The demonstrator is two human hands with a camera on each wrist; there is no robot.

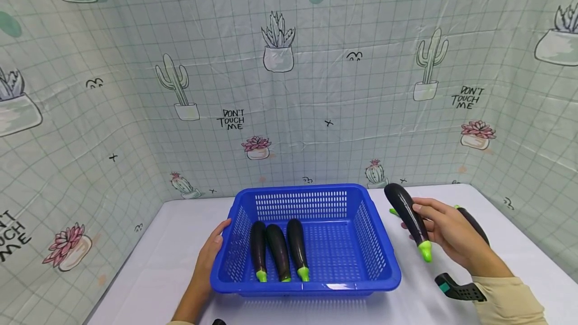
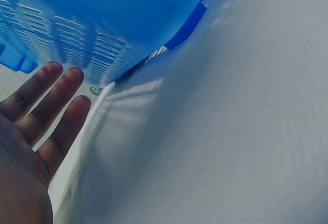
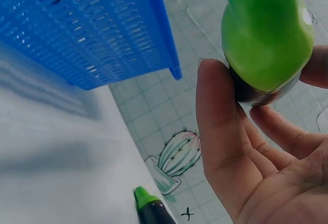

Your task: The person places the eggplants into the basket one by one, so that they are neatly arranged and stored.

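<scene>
Over to the right of the basket, the right hand (image 1: 451,229) has its thumb and fingers curled round one glossy eggplant (image 1: 401,209), gripping it in the air above the table (image 1: 158,245). Its long axis runs from far left to near right: the rounded, blackish-purple end points far and a little left, and the bright green stem comes toward the near side.

The left hand (image 1: 208,255) holds nothing; its fingers lie straight along the left wall of the blue basket (image 1: 307,287), though I can't tell whether all of them touch.

That basket is a shallow rectangle with rounded corners, flared walls pierced by slots and a smooth, shiny rim. Three eggplants lie in its left half, the left one (image 1: 258,245), the middle one (image 1: 277,247) and the right one (image 1: 296,242), all with their green stems toward the near side, the middle one slanting most.

Beyond the right wrist another eggplant (image 1: 473,225) lies partly hidden, its stem at the far left end. A green stem (image 1: 394,211) peeks out from behind the held one. The table is covered in smooth white; the wrinkled backdrop (image 1: 307,99) is printed with grid lines and potted cacti.
</scene>
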